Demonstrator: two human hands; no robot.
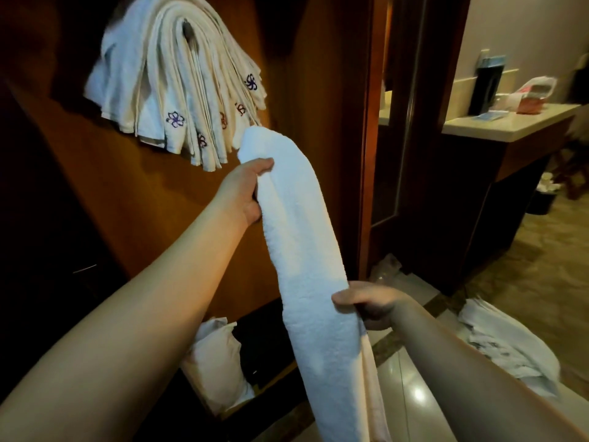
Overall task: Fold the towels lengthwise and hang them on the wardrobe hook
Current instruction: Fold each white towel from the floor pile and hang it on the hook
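A white towel (306,250), folded into a long narrow strip, stretches between my two hands in front of the wooden wardrobe (134,199). My left hand (247,189) grips its upper part from the left, thumb on top. My right hand (369,303) pinches it lower down from the right. The strip's lower end hangs past the bottom of the frame. Several folded white towels with flower embroidery (178,84) hang draped over the wardrobe hook at upper left. The hook itself is hidden under them.
A pile of loose white towels (506,342) lies on the floor at right. A pale bag (216,355) sits in the wardrobe's lower compartment. A counter (510,122) with a box and packets stands at the back right, with a dark bin (541,199) beside it.
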